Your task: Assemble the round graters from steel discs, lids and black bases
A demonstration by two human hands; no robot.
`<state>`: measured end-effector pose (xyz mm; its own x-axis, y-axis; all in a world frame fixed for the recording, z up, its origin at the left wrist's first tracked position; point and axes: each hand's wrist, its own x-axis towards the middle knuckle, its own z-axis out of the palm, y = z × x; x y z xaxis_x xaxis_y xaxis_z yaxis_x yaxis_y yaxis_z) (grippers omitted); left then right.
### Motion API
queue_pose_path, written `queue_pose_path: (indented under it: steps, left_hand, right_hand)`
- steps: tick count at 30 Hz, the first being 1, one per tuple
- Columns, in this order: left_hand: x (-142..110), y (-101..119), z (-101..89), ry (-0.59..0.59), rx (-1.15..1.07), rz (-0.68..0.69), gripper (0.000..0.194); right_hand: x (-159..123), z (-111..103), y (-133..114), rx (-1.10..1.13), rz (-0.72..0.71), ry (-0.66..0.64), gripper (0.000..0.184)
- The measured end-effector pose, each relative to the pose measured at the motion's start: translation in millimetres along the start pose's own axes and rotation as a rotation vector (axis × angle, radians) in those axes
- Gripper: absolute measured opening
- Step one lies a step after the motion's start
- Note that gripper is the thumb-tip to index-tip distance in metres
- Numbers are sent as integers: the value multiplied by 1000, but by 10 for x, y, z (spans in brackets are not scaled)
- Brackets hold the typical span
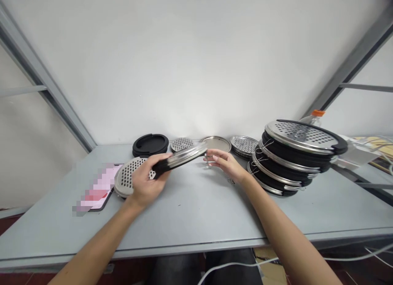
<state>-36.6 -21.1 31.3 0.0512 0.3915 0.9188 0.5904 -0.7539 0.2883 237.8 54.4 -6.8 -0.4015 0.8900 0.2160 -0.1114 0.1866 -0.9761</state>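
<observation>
The left hand (146, 182) is closed around a black-rimmed steel disc (181, 159), its fingers curled around the black rim at one end. The disc is raised above the counter (190, 213), tilted and seen almost edge-on, and lies to the left of the stacked discs. Gripping the thick rim rather than the thin steel face looks like a sound hold, since it leaves the face uncovered and gives the fingers a firm edge; the disc's free end needs steadying if it is to stay level.

The right hand (225, 164) is open, with the fingers (213, 157) extended and only gently curved, close to the far steel end of the raised disc. Whether they touch it, I cannot tell. A small shiny piece seems to sit just under them, but it is too blurred to name.

The stack of black-rimmed discs (294, 156) stands at the right of the counter, its layers slightly offset, with thin wire loops at their edges. Left of that stack, along the back wall, lie a perforated steel disc (244, 145), a plain steel dish (215, 144), a smaller perforated disc (181, 144) and a round black lid (150, 144). Further left, a large perforated disc (127, 176) lies partly under the left hand, beside a phone (98, 187) with a blurred screen. Behind the stack stands an orange-capped plastic bottle (313, 118).
</observation>
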Motion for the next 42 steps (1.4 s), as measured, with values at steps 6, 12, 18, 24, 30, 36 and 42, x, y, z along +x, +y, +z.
queue_pose_path:
  steps: [6, 12, 18, 24, 30, 36, 42]
  left_hand:
    - [26, -358, -662, -104, 80, 68, 27]
    - [-185, -531, -961, -260, 191, 72, 26]
    - [-292, -549, -1033, -434, 298, 106, 35]
    - [-208, -565, -1131, -624, 399, 33, 43]
    - [-162, -565, -1184, -703, 431, 22, 47]
    - [-217, -489, -1175, -725, 453, 8, 57]
    - [-232, -472, -1166, -742, 447, -44, 55]
  right_hand:
    - [0, 30, -48, -41, 21, -40, 41]
    - [-13, 58, -55, -68, 37, -45, 40]
    - [-8, 67, -47, -63, 50, -70, 42]
    - [-18, 93, -53, -83, 66, -90, 40]
    - [-25, 105, -69, -94, 80, -93, 39]
    - [-25, 116, -73, -99, 84, -90, 38]
    - [-35, 127, -84, -115, 101, -99, 38]
